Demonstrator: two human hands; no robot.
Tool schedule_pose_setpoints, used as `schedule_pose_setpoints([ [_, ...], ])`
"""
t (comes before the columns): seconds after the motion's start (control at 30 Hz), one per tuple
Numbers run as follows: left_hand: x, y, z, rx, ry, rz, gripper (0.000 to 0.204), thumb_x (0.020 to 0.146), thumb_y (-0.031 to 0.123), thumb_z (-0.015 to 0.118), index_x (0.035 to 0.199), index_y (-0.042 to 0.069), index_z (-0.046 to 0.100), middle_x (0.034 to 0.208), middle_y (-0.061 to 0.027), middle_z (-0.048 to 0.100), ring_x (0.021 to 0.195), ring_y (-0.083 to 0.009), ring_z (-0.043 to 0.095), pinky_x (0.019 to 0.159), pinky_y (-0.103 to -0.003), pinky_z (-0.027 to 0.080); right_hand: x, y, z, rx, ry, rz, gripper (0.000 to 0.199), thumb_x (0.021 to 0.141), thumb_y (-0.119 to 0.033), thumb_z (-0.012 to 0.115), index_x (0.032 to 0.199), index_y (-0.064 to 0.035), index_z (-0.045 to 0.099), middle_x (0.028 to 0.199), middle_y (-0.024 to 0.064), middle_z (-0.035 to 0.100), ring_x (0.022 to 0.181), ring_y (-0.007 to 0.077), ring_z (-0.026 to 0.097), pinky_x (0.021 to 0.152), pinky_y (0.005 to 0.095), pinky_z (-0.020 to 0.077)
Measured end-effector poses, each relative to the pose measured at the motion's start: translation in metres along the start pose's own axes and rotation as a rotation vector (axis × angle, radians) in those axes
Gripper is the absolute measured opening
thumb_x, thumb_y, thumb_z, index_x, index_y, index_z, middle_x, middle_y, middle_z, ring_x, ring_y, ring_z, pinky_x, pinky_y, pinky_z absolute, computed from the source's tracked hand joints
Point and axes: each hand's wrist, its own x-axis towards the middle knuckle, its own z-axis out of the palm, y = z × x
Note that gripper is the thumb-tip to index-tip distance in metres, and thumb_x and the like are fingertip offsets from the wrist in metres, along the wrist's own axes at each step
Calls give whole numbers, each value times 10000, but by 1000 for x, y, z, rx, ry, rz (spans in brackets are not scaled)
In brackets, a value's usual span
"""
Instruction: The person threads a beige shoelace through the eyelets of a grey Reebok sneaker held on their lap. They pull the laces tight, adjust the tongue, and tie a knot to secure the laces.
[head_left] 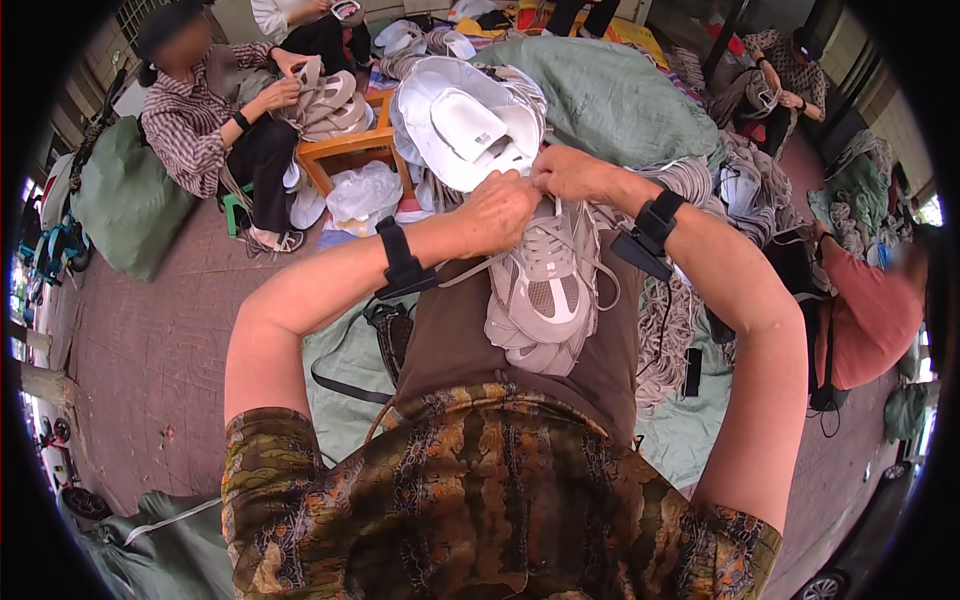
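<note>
Across my lap lies a beige and white sneaker upper [545,285], toe toward me, with more uppers layered under it. Its beige shoelace [548,238] crosses the front, and loose lengths loop out on both sides. My left hand [503,208] is closed at the shoe's top opening, fingertips pinched on the lace. Close against it, my right hand [572,176] is also closed on the lace; the exact grip is partly hidden by the fingers. Just beyond both hands sits a white cap-like stack [440,95] with a white printed piece [468,125] inside it.
A wooden stool [340,150] stands at the far left beside a seated person handling uppers [330,105]. Green sacks [620,95] and bundled laced uppers [690,180] lie ahead and right. A clear plastic bag [363,192] rests near the stool. Other people sit at the right.
</note>
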Motion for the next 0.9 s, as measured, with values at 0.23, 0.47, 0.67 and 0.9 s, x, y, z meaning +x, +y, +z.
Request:
schedule_pose_setpoints([
  [0.23,-28,79,-21,-369,4,446,232,665,42,616,858,2,494,863,-140,464,768,-336,514,635,-435,447,-32,-36,11,-490,416,-487,207,910,-188,525,840,1,572,776,162,566,778,357,579,704,459,445],
  [0.47,-68,174,-89,-982,-101,717,140,762,-16,535,874,-6,451,896,-125,416,737,-252,501,615,-362,470,-81,-164,7,289,190,-975,177,910,-138,493,854,20,552,785,194,565,769,387,559,705,468,450],
  [0.67,-42,149,-135,-850,192,663,55,921,48,515,904,6,545,940,-128,562,784,-223,597,648,-303,493,-73,-116,-16,404,277,-671,179,957,-188,546,924,-13,539,781,12,548,702,111,534,645,294,471],
  [0.9,12,-15,-93,-757,365,-345,363,890,124,559,1224,-9,504,1031,-106,667,812,-151,647,737,-303,525,-114,14,49,98,395,-356,185,857,-65,604,1026,-10,553,882,109,589,769,253,620,671,368,487],
])
